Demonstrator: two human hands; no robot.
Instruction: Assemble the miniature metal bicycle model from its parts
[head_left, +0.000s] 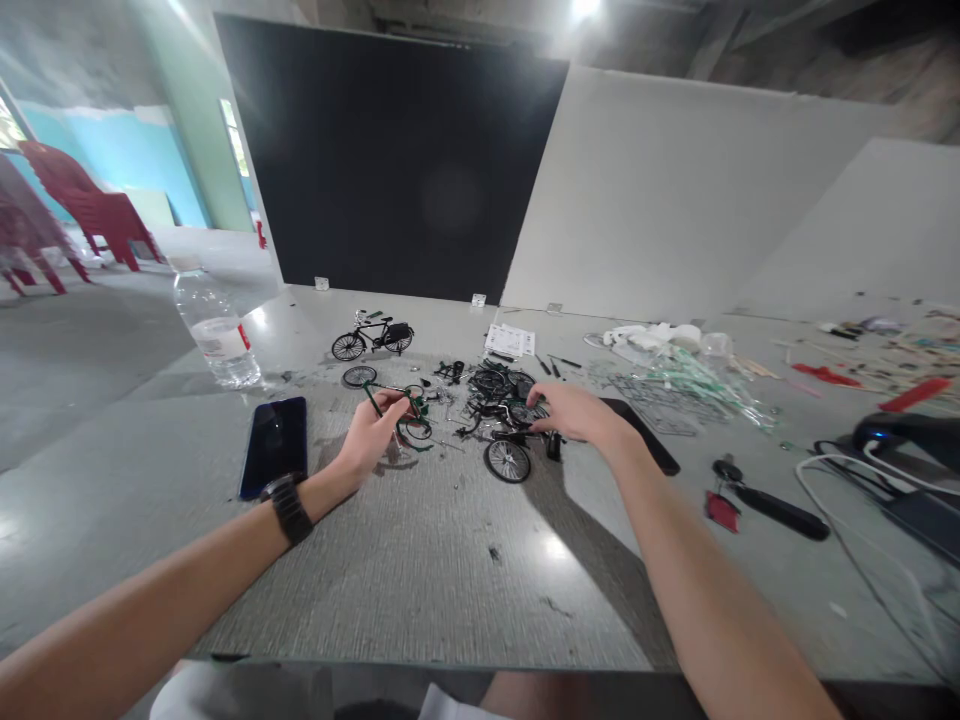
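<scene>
My left hand (369, 432) is closed in a pinch on a green miniature bicycle frame (421, 404), partly hidden by the fingers. Close beside it lie a loose small wheel (360, 376) and thin black parts. Above a heap of black model bicycle parts (491, 382) reaches my right hand (576, 412), thumb and forefinger apart, with nothing visible between them. In front of that heap is a spoked wheel (508, 461), and a small black piece (553, 445) lies just below the right hand. A finished-looking black miniature bicycle (373, 337) stands farther back on the left.
A phone (274, 446) and a water bottle (215, 325) are at left. Behind the heap lies a printed sheet (510, 340). To the right are a dark flat object (652, 445), clear plastic scraps (686, 385), keys (727, 472) and a white cable (832, 520). Upright boards (390, 160) close off the back.
</scene>
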